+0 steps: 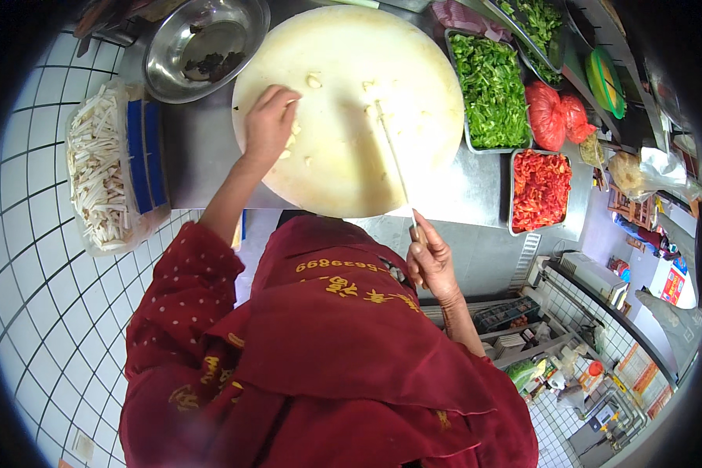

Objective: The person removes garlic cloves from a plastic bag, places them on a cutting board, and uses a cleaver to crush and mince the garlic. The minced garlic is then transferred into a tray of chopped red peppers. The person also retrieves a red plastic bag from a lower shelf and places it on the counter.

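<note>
My right hand (433,257) grips the handle of a knife (395,155), its blade seen nearly edge-on and reaching over the large round cutting board (339,181). Over the board's left part is my left hand (272,120), its fingers bent; whether something is between the fingertips cannot be told. Pale pieces (291,140), which look like garlic, lie beside and partly under that hand. Another pale piece (314,80) rests farther back, and small bits (368,86) are scattered near the knife tip.
A steel bowl (169,64) with dark bits stands at the back left, above a plastic tub of white strips (102,169). Right of the board are a tray of chopped greens (491,90), red plastic bags (547,117) and a tray of chopped red peppers (541,190).
</note>
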Motion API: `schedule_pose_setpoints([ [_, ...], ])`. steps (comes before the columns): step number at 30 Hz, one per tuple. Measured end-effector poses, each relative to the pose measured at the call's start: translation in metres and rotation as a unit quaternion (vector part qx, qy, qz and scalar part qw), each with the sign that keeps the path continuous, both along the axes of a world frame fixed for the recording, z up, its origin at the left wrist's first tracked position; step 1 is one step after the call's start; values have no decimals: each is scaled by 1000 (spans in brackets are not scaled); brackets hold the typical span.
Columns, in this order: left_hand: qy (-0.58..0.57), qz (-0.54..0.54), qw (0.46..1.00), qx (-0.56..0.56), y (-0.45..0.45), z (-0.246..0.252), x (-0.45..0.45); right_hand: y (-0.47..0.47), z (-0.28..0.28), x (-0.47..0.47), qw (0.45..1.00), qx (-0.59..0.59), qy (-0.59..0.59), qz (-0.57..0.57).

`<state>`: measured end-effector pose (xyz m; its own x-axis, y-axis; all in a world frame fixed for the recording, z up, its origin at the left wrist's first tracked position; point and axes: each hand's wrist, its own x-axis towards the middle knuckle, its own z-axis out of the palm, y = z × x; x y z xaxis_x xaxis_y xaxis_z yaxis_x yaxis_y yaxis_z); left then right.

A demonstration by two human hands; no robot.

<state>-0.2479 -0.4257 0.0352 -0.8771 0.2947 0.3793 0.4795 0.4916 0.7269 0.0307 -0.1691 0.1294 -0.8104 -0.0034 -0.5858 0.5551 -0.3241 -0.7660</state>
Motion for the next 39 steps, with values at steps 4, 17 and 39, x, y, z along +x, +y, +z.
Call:
schedule_pose_setpoints([
  [4,34,29,992,-119,-42,-4,25,-8,-18,-7,923,318,169,133],
  [17,34,83,989,-115,-50,-21,52,-6,-78,-10,667,646,245,278],
  [39,9,55,991,-125,-39,-16,46,7,-62,-17,537,800,145,225],
])
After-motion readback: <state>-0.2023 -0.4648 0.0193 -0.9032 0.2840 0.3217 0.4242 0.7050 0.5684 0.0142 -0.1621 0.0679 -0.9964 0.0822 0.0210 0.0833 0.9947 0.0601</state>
